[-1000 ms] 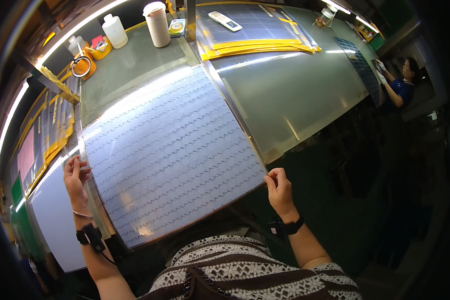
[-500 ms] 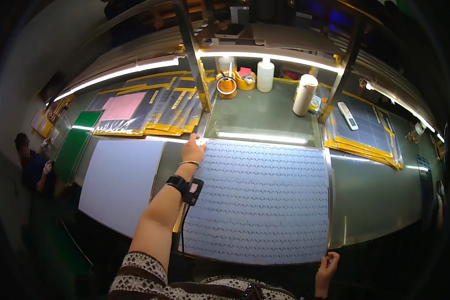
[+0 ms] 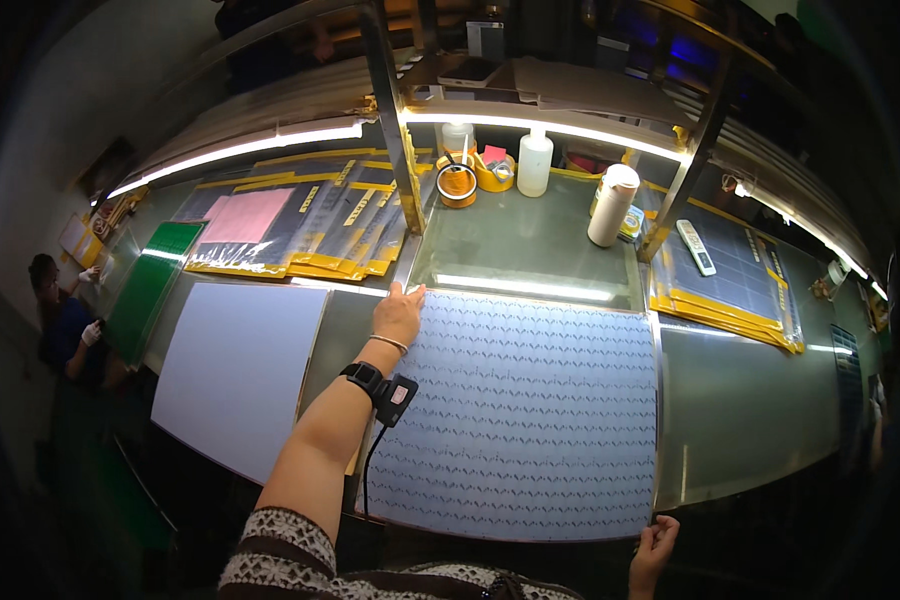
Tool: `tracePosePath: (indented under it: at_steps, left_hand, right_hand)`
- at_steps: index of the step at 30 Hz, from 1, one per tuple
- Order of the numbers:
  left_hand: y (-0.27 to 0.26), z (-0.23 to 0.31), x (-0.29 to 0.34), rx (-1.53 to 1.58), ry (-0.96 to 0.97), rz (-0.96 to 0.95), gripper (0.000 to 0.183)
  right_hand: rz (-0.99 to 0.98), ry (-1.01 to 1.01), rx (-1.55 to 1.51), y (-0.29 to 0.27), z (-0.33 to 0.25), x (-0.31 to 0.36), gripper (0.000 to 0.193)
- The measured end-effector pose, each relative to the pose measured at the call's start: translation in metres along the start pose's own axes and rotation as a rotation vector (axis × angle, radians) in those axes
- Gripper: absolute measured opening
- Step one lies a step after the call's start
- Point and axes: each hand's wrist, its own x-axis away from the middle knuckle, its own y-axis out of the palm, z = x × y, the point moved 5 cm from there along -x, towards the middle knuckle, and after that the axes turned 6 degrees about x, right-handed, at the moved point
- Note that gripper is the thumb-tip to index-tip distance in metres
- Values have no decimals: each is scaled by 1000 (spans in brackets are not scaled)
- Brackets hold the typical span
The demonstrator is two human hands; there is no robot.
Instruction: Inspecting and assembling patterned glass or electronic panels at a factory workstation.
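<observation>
In front of me lies a large pale blue panel (image 3: 530,410) with rows of small dark marks. My left hand (image 3: 400,316) is at its far left corner, fingers closed on the corner. That wrist carries a bracelet, a black strap and a small black device (image 3: 396,398) with a cable hanging down over the panel. At the near right corner my right hand (image 3: 654,548) pinches the panel's edge with curled fingers. Left of my forearm, a plain pale panel (image 3: 235,370) lies on the bench, touched by neither hand.
Behind the panel stand a white bottle (image 3: 535,165), a beige cylinder (image 3: 613,205) and tape rolls (image 3: 495,172). Yellow-edged film sheets (image 3: 320,225) lie far left, and more sheets (image 3: 725,265) with a remote control (image 3: 696,247) far right. A co-worker (image 3: 65,315) handles a green panel (image 3: 155,285).
My left hand has shifted slightly right and nearer at the corner. The patterned panel's near edge sits a little lower in view. My right hand stays at its corner.
</observation>
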Motion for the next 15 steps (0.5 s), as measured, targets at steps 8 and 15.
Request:
tracePosePath:
  at_steps: [8, 15]
  left_hand:
    - [-6, 47, 16, -137, 20, -7, 33]
    - [5, 37, 20, -131, 203, 53, 35]
  right_hand:
    - [-179, -225, 674, -30, -41, -8, 49]
    - [-222, -939, 1045, 47, -115, -144, 48]
